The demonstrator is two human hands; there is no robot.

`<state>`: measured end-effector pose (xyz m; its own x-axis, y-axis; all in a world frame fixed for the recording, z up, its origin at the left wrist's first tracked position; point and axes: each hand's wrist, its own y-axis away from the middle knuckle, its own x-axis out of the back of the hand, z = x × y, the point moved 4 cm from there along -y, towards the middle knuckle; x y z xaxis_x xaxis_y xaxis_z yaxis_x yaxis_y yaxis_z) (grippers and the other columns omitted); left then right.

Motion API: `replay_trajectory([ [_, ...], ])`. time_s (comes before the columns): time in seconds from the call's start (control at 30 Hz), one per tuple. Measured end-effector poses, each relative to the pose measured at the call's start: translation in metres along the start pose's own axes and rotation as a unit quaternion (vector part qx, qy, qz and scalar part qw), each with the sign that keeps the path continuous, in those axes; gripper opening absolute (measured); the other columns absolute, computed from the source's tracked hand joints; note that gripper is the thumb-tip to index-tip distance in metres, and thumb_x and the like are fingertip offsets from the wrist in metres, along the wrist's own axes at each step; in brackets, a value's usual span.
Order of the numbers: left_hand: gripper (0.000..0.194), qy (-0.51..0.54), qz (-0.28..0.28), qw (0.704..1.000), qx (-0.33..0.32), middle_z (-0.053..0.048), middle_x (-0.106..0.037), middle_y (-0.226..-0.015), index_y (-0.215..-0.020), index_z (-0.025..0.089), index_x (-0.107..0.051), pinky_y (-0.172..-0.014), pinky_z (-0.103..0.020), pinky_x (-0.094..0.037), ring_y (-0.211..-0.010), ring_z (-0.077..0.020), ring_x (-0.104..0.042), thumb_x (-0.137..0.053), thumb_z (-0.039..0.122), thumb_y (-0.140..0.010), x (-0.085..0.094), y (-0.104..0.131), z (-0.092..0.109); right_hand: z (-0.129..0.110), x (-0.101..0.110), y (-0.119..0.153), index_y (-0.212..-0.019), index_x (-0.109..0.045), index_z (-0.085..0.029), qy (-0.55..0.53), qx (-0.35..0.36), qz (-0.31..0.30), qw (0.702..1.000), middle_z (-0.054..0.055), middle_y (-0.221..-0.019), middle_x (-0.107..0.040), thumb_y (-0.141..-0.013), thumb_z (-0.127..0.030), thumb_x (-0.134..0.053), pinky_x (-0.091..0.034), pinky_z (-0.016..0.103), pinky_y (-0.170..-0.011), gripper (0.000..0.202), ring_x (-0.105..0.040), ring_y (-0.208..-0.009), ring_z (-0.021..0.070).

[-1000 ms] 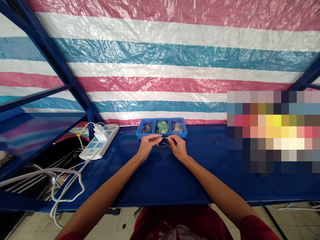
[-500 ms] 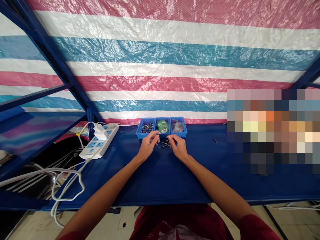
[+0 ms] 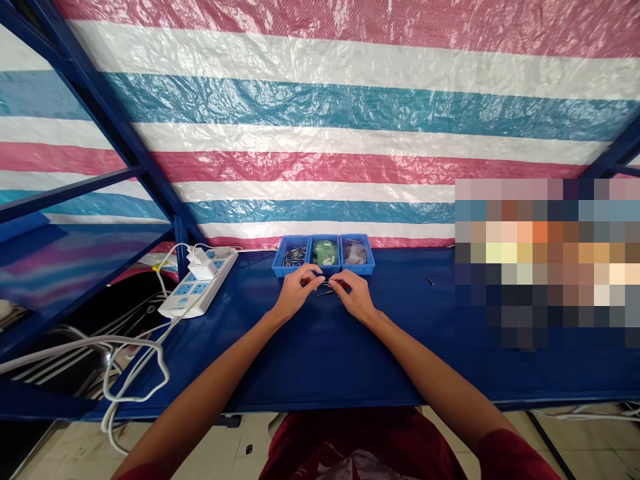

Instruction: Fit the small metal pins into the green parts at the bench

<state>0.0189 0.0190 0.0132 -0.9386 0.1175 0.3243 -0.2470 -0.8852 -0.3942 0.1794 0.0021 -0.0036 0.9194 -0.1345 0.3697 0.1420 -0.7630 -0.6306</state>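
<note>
Right hand (image 3: 356,293), hold unclear, now nears the spread left hand (image 3: 297,289); sticks (image 3: 325,293) by the middle bin (image 3: 329,270) look light, stiff: pinch halfway.

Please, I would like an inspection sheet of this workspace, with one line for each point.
Surface: blue tabletop.
Job's things: left bin holds slender dark pieces, middle bin greenish contents, right bin pale contents; loose pieces near the hands.
Clutter: single dark piece apart, right side.
Left hand: by the loose pieces, thumb and index tips apart; grip unclear.
Right hand: by the same pieces, fingertips bent together; grip unclear.
Cables: white cables at left, near power strip.
Surroundings: striped sheet behind, blue frame at left; right side partly pixelated.
</note>
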Motion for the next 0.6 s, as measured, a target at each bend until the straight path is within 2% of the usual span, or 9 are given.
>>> replay_trajectory([
  [0.13,0.025,0.019,0.001,1.000,0.009,0.005,-0.054,-0.055,-0.089,0.016,-0.061,-0.049,-0.020,-0.040,-0.048,-0.0093,-0.048,-0.065,0.040,-0.081,0.0003,0.0003,0.0007,0.0001,-0.0002,-0.0001,-0.083,-0.065,-0.019,0.002,-0.003,0.000,1.000,0.003,-0.073,-0.061,-0.093,-0.038,-0.047,-0.045,0.026,-0.060,0.028,-0.053,-0.059,0.0134],
  [0.33,0.025,0.039,-0.017,0.999,0.018,-0.002,-0.064,-0.067,-0.084,0.015,-0.067,-0.049,-0.021,-0.045,-0.055,-0.0116,-0.055,-0.066,0.040,-0.079,0.0008,-0.0019,0.0001,0.0048,0.0034,-0.0001,-0.084,-0.064,-0.018,-0.002,-0.039,0.045,0.998,0.003,-0.072,-0.062,-0.093,-0.038,-0.047,-0.045,0.026,-0.059,0.027,-0.056,-0.058,0.0139],
  [0.43,0.025,0.032,-0.022,0.999,0.020,-0.003,-0.065,-0.067,-0.078,0.014,-0.068,-0.047,-0.021,-0.044,-0.054,-0.0115,-0.055,-0.066,0.039,-0.079,0.0006,-0.0024,0.0005,0.0053,0.0039,-0.0001,-0.084,-0.065,-0.018,0.000,-0.043,0.049,0.998,0.003,-0.072,-0.063,-0.092,-0.038,-0.047,-0.045,0.026,-0.059,0.028,-0.057,-0.060,0.0145],
  [0.5,0.025,0.026,-0.011,0.999,0.022,-0.002,-0.063,-0.064,-0.074,0.014,-0.067,-0.046,-0.021,-0.042,-0.051,-0.0106,-0.053,-0.066,0.039,-0.079,0.0016,-0.0028,0.0007,0.0052,0.0042,-0.0002,-0.087,-0.065,-0.018,0.004,-0.046,0.047,0.998,0.004,-0.074,-0.064,-0.093,-0.038,-0.046,-0.046,0.026,-0.060,0.028,-0.058,-0.061,0.0149],
  [0.6,0.028,0.036,0.050,0.997,0.045,-0.001,-0.059,-0.058,-0.068,0.014,-0.067,-0.042,-0.020,-0.037,-0.046,-0.0084,-0.048,-0.066,0.040,-0.078,0.0079,-0.0048,-0.0029,0.0051,0.0052,-0.0004,-0.094,-0.066,-0.018,0.005,-0.054,0.049,0.997,0.005,-0.076,-0.065,-0.094,-0.038,-0.043,-0.046,0.026,-0.060,0.031,-0.060,-0.065,0.0156],
])
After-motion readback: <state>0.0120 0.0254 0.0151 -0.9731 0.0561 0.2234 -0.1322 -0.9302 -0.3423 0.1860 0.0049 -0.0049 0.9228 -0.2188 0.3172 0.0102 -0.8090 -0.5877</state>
